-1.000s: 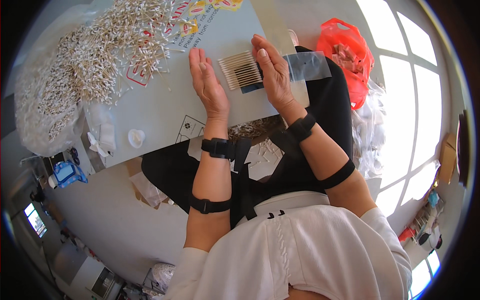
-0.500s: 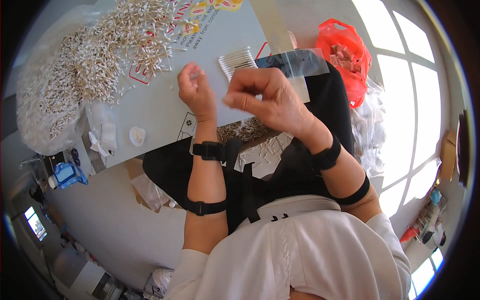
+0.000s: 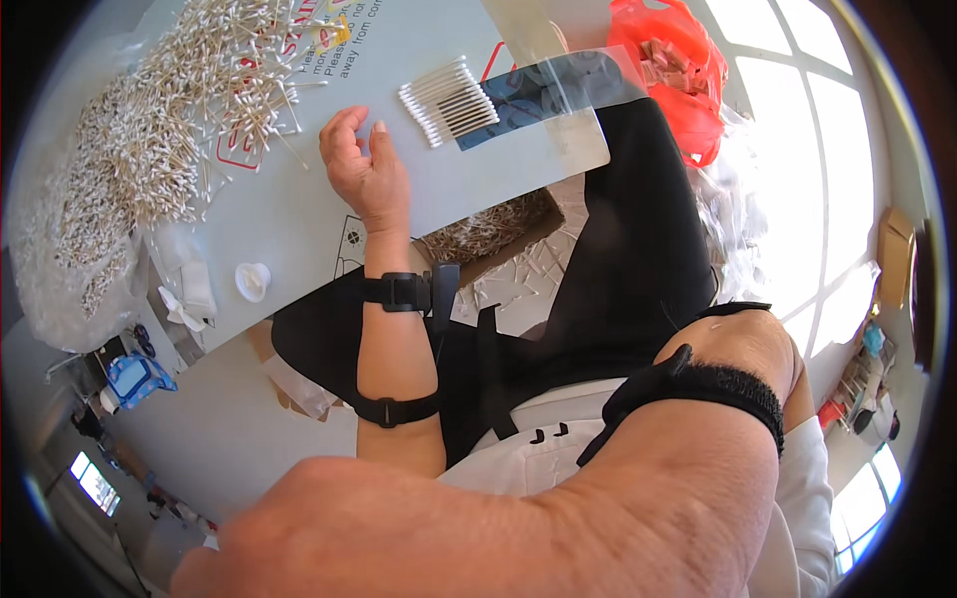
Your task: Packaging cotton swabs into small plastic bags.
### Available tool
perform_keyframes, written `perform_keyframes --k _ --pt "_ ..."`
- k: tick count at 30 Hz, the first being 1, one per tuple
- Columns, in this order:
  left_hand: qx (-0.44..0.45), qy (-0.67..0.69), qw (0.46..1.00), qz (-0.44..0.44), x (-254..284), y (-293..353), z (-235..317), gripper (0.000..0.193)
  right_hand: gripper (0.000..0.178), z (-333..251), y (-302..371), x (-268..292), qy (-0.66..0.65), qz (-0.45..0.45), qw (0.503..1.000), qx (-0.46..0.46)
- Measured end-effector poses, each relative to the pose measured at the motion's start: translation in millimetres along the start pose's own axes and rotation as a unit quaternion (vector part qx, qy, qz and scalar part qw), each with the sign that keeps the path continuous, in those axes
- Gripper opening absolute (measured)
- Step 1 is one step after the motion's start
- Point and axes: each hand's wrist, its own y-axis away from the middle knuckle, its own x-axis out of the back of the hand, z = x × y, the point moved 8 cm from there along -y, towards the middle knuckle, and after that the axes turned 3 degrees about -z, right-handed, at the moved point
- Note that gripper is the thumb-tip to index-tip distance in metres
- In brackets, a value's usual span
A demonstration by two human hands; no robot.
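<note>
My left hand point(image 3: 364, 169) rests on the grey tabletop point(image 3: 299, 229), fingers loosely curled with nothing in them. To its right lies a neat row of cotton swabs point(image 3: 449, 100) at the mouth of a clear plastic bag point(image 3: 543, 100). A big loose heap of cotton swabs point(image 3: 169, 120) spreads over the table to the left of the hand. My right forearm point(image 3: 518, 498) is raised close to the camera and fills the lower part of the view. Its hand runs past the lower left edge and is hidden.
A red plastic bag point(image 3: 668, 60) sits at the far right of the table. A small white cap point(image 3: 252, 279) and crumpled clear wrap point(image 3: 189, 289) lie near the table's front edge. A cardboard box of swabs point(image 3: 488, 224) is below the table edge.
Both hands have left the row of swabs. My right arm has lifted up close to the camera. My left hand has moved left and now rests curled on the table.
</note>
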Motion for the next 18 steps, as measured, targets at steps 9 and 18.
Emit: perform_keyframes --k 9,18 --pt "0.003 0.013 1.000 -0.015 -1 0 -1 0.025 0.011 -6 -67 -2 0.016 -0.062 0.996 -0.061" --pt "-0.003 0.060 0.998 0.008 7 0 1 0.029 0.010 6 -36 71 0.362 0.119 0.911 -0.160"
